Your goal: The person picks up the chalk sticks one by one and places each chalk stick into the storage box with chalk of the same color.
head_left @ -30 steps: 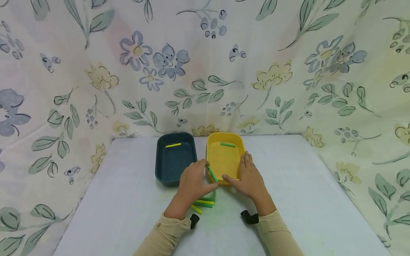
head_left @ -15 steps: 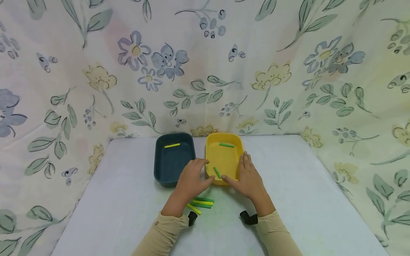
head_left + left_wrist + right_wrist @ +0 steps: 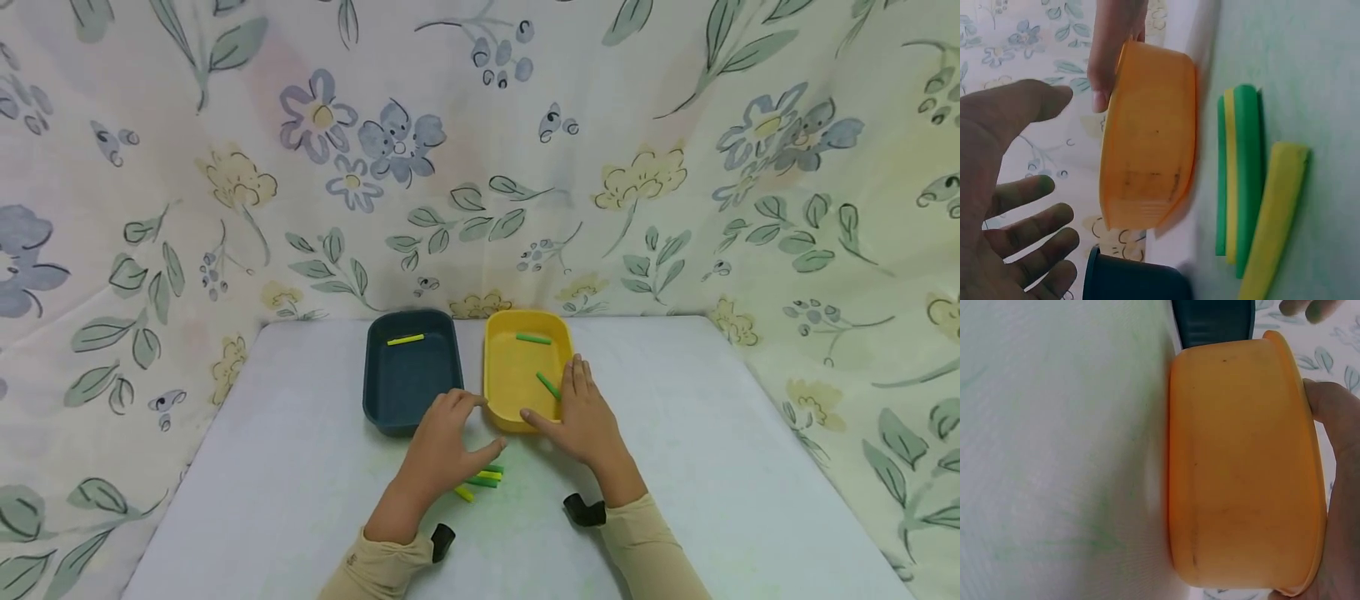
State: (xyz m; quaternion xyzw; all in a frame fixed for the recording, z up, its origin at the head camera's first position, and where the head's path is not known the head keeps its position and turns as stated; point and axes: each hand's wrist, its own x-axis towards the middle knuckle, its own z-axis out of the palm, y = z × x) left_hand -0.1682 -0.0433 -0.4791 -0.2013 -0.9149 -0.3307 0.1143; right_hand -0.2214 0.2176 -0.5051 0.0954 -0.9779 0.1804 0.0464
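My left hand [image 3: 442,446], fingers spread and holding nothing, hovers in front of the gap between the two trays. Below it on the table lie several green and yellow sticks [image 3: 1248,175], partly hidden by the hand in the head view. My right hand [image 3: 588,417] rests on the yellow tray [image 3: 517,375], its straight fingers along the right rim and its thumb at the near rim. Inside that tray are a green stick [image 3: 533,339] near the far end and a second green stick [image 3: 548,385] leaning toward the right wall.
Left of the yellow tray stands a dark blue tray [image 3: 412,383] with one yellow stick [image 3: 406,340] near its far end. Behind both trays hangs a floral cloth [image 3: 465,167]. The white table [image 3: 660,375] has faint green smudges.
My left hand has let go of a green stick into the yellow tray and drawn back toward me. The stick has shifted to the tray's right side. My right hand stays in place.
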